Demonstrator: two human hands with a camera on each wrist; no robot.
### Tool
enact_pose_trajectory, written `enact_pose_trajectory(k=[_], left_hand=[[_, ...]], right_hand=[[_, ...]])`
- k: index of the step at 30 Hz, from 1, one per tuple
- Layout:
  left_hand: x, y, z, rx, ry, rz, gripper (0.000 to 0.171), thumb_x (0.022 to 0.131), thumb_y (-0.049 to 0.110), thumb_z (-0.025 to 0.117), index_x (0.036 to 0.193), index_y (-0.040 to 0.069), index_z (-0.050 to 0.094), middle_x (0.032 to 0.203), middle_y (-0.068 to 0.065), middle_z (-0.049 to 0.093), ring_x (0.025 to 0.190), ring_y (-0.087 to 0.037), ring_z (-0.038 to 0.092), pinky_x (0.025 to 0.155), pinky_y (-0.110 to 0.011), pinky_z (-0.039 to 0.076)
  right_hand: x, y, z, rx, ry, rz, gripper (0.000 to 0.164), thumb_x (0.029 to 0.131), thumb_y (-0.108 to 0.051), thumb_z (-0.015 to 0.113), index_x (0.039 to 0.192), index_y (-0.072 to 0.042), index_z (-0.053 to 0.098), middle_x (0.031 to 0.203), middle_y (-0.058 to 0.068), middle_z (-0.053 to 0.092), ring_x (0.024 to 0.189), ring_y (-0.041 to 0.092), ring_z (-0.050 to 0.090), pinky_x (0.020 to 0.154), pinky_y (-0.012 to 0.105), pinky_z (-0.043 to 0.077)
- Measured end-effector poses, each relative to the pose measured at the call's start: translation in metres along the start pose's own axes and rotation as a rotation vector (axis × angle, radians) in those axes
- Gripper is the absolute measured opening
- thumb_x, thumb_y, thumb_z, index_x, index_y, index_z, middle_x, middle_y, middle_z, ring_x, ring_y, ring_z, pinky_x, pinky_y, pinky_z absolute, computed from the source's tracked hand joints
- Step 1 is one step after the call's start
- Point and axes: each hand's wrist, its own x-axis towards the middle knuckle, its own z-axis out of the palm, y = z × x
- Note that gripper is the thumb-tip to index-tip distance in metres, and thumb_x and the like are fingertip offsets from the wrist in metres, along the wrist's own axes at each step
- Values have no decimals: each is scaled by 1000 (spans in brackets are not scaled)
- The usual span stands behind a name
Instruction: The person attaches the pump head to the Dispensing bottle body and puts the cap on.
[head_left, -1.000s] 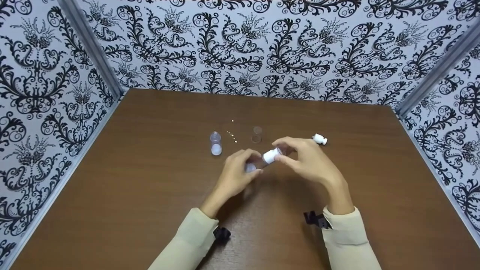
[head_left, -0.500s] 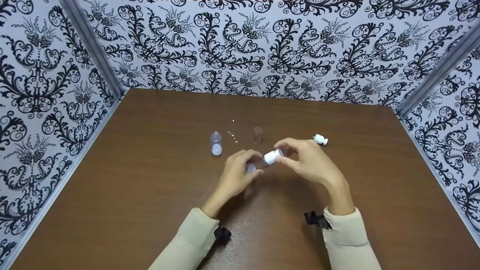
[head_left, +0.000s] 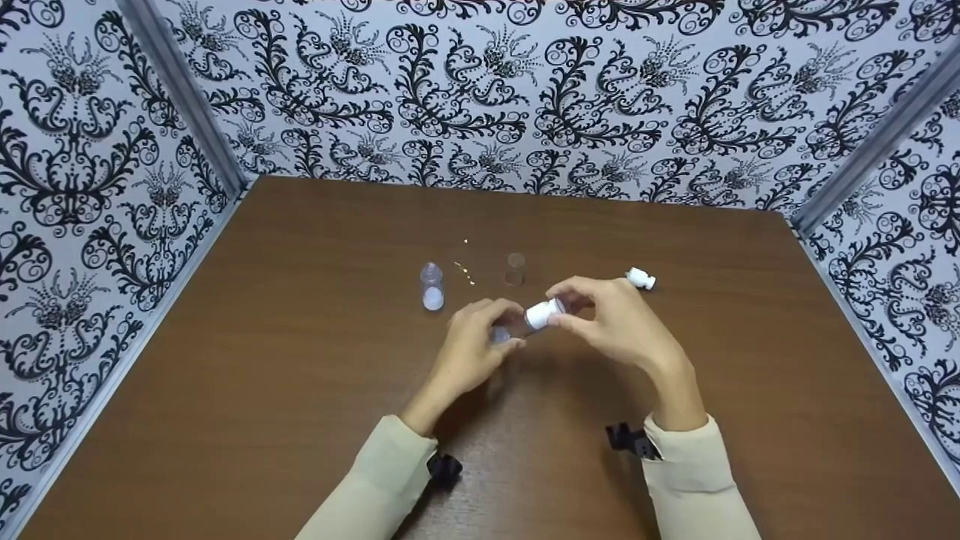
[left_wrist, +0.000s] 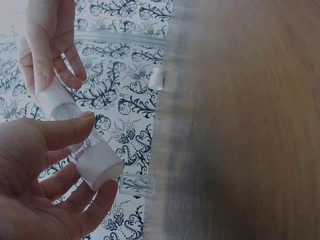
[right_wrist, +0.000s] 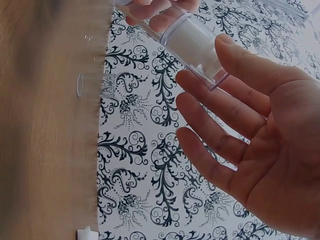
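Left hand (head_left: 474, 341): is gripping a white-ended clear bottle (left_wrist: 100, 162), fingers part-curled.
Right hand (head_left: 626, 319): is pinching a white-cored clear cylinder (right_wrist: 190, 47) between thumb and fingers.
Bottle and cylinder: are slanting end to end above the surface (head_left: 300, 337), cylinder rightward and higher; whether they are touching is unclear.
Slip: the hands' uneven angles could be forcing the ends apart.
Drop: a light pinch on smooth plastic could be losing the cylinder.

A clear bottle (left_wrist: 93, 140) with white ends is held aslant
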Motion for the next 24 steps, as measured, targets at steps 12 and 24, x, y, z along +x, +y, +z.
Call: enact_pose_trajectory(k=[12,24], left_hand=[[0,3,-1,10,-9,-15,36,79,11,94,111,11,77,100,-3,77,92,-24,68,88,-43,50],[0,4,-1,14,17,-6,35,78,9,94,109,11,78,97,-4,76,89,-26,69,84,-42,50]], right_hand=[[0,1,1,-15,23,-5,26,93,-18,84,116,-8,79,97,-2,80,90,13,75,88,40,61],[1,-4,2,-31,17,1,26,93,-19,84,116,-7,79,97,-3,80,88,11,75,86,37,61]])
